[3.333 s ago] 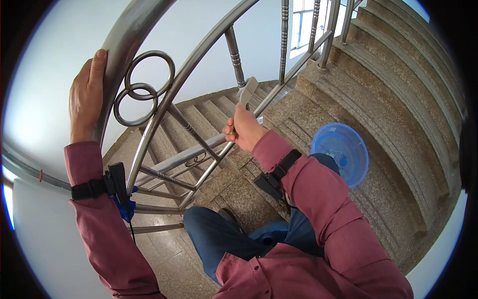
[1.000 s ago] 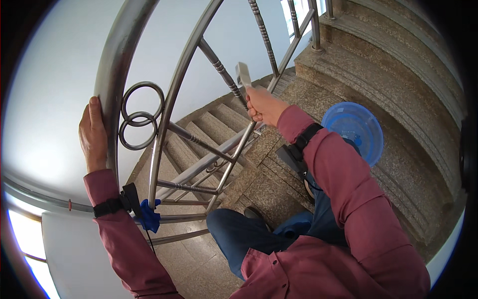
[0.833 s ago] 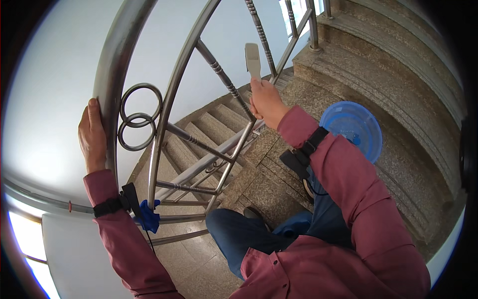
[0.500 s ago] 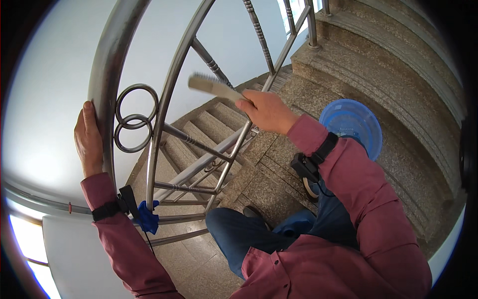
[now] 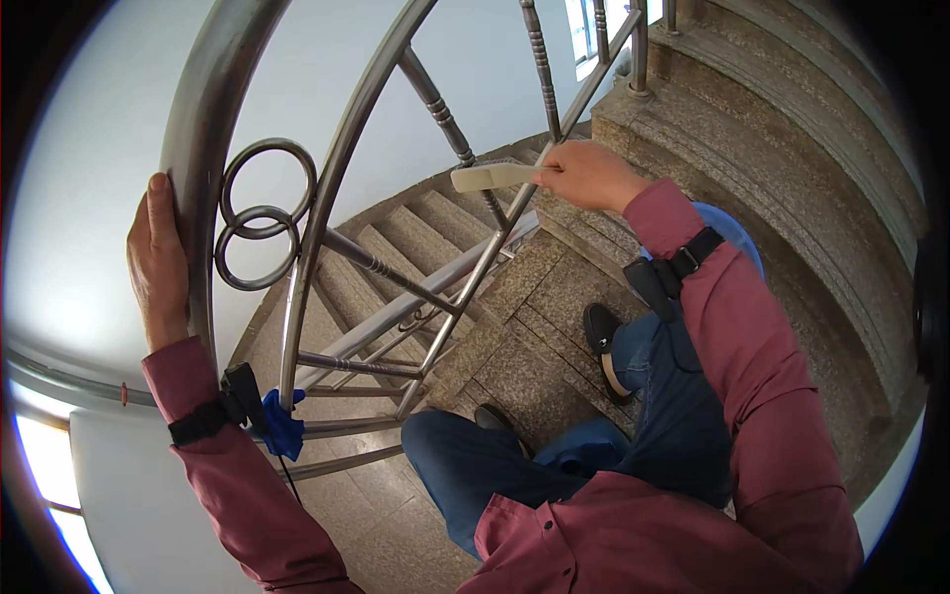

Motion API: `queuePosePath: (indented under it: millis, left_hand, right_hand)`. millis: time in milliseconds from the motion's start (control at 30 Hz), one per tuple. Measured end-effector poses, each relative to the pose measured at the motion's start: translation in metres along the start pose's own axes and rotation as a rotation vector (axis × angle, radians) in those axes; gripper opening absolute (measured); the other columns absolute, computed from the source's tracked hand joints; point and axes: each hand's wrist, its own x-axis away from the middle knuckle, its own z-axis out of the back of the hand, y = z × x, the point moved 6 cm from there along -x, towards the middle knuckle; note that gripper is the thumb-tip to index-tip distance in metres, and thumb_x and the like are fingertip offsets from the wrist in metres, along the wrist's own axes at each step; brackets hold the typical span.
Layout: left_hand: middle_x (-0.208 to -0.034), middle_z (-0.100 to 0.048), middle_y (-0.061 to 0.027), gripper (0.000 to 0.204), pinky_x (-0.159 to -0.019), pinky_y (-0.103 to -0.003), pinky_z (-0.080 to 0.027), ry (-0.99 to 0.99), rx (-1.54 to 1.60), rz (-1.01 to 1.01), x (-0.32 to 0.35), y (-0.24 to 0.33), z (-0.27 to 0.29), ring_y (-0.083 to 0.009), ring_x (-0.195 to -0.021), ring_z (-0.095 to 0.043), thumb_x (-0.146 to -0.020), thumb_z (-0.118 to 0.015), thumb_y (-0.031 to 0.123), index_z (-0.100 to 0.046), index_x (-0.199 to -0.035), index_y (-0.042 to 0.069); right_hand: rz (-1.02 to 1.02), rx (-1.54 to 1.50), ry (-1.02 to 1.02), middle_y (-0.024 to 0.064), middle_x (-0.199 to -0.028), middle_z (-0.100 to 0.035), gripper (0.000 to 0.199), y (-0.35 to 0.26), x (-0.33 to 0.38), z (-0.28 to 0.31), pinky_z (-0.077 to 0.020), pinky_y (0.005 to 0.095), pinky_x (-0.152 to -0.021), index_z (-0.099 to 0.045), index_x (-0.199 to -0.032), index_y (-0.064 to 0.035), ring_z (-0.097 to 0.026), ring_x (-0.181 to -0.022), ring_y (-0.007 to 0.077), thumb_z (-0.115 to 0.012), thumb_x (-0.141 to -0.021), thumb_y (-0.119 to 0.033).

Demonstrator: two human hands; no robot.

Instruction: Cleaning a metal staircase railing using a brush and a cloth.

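Note:
My left hand (image 5: 158,257) is closed against the outer side of the thick metal handrail (image 5: 203,129), at the left; some of its fingers are hidden. In my right hand (image 5: 589,176) is a scrubbing brush (image 5: 490,178) with a pale, flat back, gripped by its handle end. The brush points left, close to a ridged baluster (image 5: 435,109) and the slanting lower rail (image 5: 515,203). Its bristles face away and hardly show. Two linked metal rings (image 5: 265,213) sit between the handrail and the thinner curved rail (image 5: 346,144).
A blue bucket (image 5: 737,233) stands on the stairs, partly behind my right forearm. Stone steps (image 5: 772,129) rise at the right; others (image 5: 391,243) descend beyond the railing. A blue cloth (image 5: 284,424) hangs on the railing. A blue object (image 5: 584,445) lies between my legs.
My right hand and the brush have moved right and slightly up, and the brush is now more level. My right forearm now covers more of the bucket. My left hand stays on the handrail.

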Motion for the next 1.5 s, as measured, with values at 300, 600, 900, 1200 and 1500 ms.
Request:
queuePosePath:
  millis: [300, 600, 900, 1200, 1500]
  left_hand:
    - [-0.074, -0.059, -0.0120, 0.085, -0.062, -0.035, -0.040, 0.049, 0.018, -0.056, -0.004, -0.006, -0.003, -0.0178, -0.068, -0.053, -0.103, -0.033, 0.073, -0.069, -0.128, 0.001]
    - [-0.071, -0.055, -0.0097, 0.085, -0.061, -0.035, -0.037, 0.102, -0.022, -0.084, 0.000, 0.001, 0.001, -0.0178, -0.066, -0.050, -0.102, -0.034, 0.075, -0.071, -0.121, 0.001]
    - [-0.075, -0.059, -0.0111, 0.086, -0.065, -0.035, -0.039, 0.059, 0.035, -0.019, 0.000, 0.000, 0.000, -0.0186, -0.070, -0.052, -0.100, -0.035, 0.076, -0.071, -0.119, 0.001]
    - [-0.080, -0.062, -0.0115, 0.085, -0.070, -0.035, -0.043, 0.009, 0.002, -0.018, 0.003, 0.005, -0.002, -0.0190, -0.075, -0.056, -0.101, -0.035, 0.075, -0.071, -0.125, 0.002]
    - [-0.078, -0.061, -0.0109, 0.084, -0.071, -0.035, -0.044, 0.050, 0.035, -0.022, 0.002, 0.004, 0.003, -0.0192, -0.074, -0.056, -0.101, -0.035, 0.076, -0.072, -0.121, 0.003]
  right_hand:
    - [-0.084, 0.022, -0.032, 0.0185, -0.086, -0.071, 0.039, -0.042, -0.023, -0.034, -0.0530, 0.0514, -0.082, -0.073, -0.095, -0.0045, -0.070, -0.088, 0.0383, -0.057, -0.100, -0.039]
    - [-0.059, 0.097, 0.027, 0.0195, -0.084, -0.070, 0.039, -0.017, 0.012, -0.012, -0.0525, 0.0542, -0.076, -0.072, -0.093, -0.0034, -0.069, -0.084, 0.0415, -0.057, -0.100, -0.038]
    - [-0.076, 0.047, 0.083, 0.0194, -0.086, -0.070, 0.039, -0.042, -0.011, -0.025, -0.0524, 0.0544, -0.076, -0.072, -0.091, -0.0039, -0.068, -0.084, 0.0415, -0.056, -0.100, -0.038]
    - [-0.048, 0.059, 0.086, 0.0202, -0.088, -0.071, 0.039, -0.027, 0.000, -0.033, -0.0540, 0.0535, -0.078, -0.073, -0.094, -0.0029, -0.070, -0.086, 0.0412, -0.057, -0.100, -0.038]
    - [-0.047, 0.078, 0.062, 0.0198, -0.085, -0.069, 0.039, -0.024, 0.004, -0.029, -0.0513, 0.0545, -0.076, -0.072, -0.093, -0.0047, -0.068, -0.083, 0.0412, -0.056, -0.101, -0.039]
